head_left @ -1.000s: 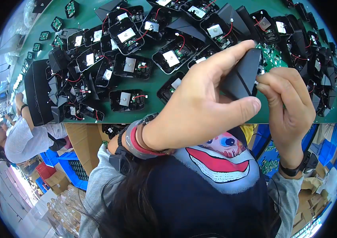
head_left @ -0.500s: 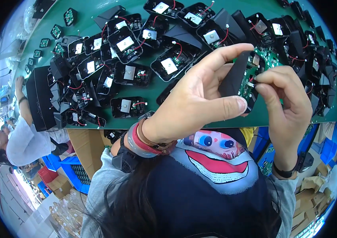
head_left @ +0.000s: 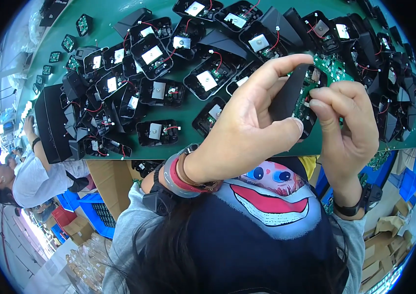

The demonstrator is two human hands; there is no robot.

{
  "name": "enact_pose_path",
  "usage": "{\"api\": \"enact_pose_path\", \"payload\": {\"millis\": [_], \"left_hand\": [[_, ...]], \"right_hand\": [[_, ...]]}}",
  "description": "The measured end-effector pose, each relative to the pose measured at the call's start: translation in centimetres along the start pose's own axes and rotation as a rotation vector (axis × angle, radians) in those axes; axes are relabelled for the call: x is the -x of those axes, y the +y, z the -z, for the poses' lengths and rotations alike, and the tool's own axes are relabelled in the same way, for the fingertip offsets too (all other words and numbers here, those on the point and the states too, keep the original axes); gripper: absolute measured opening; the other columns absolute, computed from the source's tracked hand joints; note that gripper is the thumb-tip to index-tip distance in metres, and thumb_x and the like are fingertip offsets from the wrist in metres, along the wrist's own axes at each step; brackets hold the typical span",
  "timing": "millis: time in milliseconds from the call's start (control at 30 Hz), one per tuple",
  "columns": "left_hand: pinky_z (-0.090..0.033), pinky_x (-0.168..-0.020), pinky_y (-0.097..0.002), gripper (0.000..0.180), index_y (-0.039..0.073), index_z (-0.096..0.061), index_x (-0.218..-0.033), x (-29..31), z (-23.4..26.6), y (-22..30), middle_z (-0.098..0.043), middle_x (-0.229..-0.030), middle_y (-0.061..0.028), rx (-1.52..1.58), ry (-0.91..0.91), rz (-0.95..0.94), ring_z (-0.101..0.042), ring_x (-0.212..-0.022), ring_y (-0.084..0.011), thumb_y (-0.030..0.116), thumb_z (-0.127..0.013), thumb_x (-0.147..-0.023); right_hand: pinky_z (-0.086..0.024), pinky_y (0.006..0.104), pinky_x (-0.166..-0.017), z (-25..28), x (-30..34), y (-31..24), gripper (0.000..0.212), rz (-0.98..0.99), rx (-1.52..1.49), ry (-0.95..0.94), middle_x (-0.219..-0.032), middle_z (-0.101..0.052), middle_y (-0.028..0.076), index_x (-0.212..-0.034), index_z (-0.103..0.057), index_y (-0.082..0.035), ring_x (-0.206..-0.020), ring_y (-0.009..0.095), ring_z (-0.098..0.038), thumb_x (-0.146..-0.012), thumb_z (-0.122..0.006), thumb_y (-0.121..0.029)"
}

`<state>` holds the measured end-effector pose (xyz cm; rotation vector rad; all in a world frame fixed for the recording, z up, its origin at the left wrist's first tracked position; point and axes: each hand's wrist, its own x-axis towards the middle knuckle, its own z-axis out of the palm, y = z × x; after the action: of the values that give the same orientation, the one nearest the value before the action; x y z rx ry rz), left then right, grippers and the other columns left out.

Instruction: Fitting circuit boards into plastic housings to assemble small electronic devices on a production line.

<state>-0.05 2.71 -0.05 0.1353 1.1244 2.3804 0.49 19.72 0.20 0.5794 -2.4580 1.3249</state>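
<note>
My left hand (head_left: pixel 262 117) grips a black plastic housing (head_left: pixel 286 98), tilted on edge, its thumb on the near rim and its index finger over the far end. Inside the housing's open side sits a green circuit board (head_left: pixel 302 102) with small parts on it. At the board's edge, the thumb and index fingertips of my right hand (head_left: pixel 347 115) are pinched together around a small wire plug, which they mostly hide. Just beyond the housing lie more green circuit boards (head_left: pixel 333 68).
Many open black housings (head_left: pixel 161 92) with metal plates and red wires crowd the green table (head_left: pixel 188 115). A black box-like piece (head_left: pixel 51 122) stands at the left. A cardboard box (head_left: pixel 110 183) and blue crates (head_left: pixel 95 213) are below the table edge. Another person (head_left: pixel 36 179) is at far left.
My right fingertips have shifted slightly on the board, and the white plug seen between them earlier is now mostly hidden. My left hand keeps its hold on the housing.
</note>
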Motion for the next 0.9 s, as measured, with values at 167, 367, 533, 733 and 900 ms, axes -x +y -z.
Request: {"api": "enact_pose_path", "payload": {"millis": [167,367,533,733,900], "left_hand": [[-0.048,-0.071,-0.0211,0.058,0.004,-0.033,-0.135,-0.1,-0.1,0.2,-0.049,-0.113,-0.0056,-0.009,0.079,0.064,-0.051,-0.088,-0.0068,0.0,-0.05,-0.08],[-0.044,-0.066,-0.0183,0.043,0.002,-0.048,-0.124,-0.3,0.2,-1.1,-0.053,-0.096,-0.0015,-0.315,0.138,-0.074,-0.05,-0.079,-0.004,0.002,-0.051,-0.08],[-0.042,-0.064,-0.0172,0.039,0.002,-0.053,-0.119,-0.4,0.0,-1.1,-0.054,-0.091,0.0006,-0.294,0.167,-0.085,-0.049,-0.075,-0.0024,0.002,-0.052,-0.08],[-0.045,-0.08,-0.0189,0.043,0.002,-0.048,-0.125,0.4,0.9,-0.4,-0.058,-0.109,-0.0042,-0.274,0.089,-0.038,-0.055,-0.095,-0.0063,0.0,-0.053,-0.082],[-0.045,-0.076,-0.0203,0.037,0.001,-0.054,-0.115,0.2,0.7,-1.0,-0.058,-0.1,-0.0024,-0.122,0.204,-0.085,-0.054,-0.085,-0.0065,0.0,-0.053,-0.078]], "right_hand": [[-0.039,0.0205,-0.063,-0.2,0.4,-0.5,0.013,-0.006,0.036,-0.027,-0.086,-0.053,0.005,-0.093,-0.065,0.002,-0.076,0.012,-0.05,-0.08,-0.063,0.003],[-0.039,0.0219,-0.064,0.6,-0.3,0.2,0.011,-0.043,0.021,-0.16,-0.084,-0.05,0.004,-0.088,-0.063,0.002,-0.074,0.013,-0.049,-0.078,-0.064,0.005],[-0.035,0.0127,-0.055,0.5,-1.0,-1.1,0.038,-0.302,-0.06,-0.085,-0.093,-0.046,0.001,-0.102,-0.049,-0.004,-0.075,0.005,-0.045,-0.071,-0.068,0.007],[-0.042,0.0149,-0.061,-0.1,-1.4,-1.7,0.036,-0.439,-0.319,-0.146,-0.095,-0.044,0.001,-0.101,-0.046,-0.004,-0.082,0.006,-0.048,-0.073,-0.066,0.007],[-0.044,0.0168,-0.066,-1.9,-0.6,-1.7,0.031,-0.401,-0.325,-0.069,-0.097,-0.044,0.003,-0.101,-0.046,-0.002,-0.085,0.007,-0.048,-0.076,-0.06,0.011]]}}
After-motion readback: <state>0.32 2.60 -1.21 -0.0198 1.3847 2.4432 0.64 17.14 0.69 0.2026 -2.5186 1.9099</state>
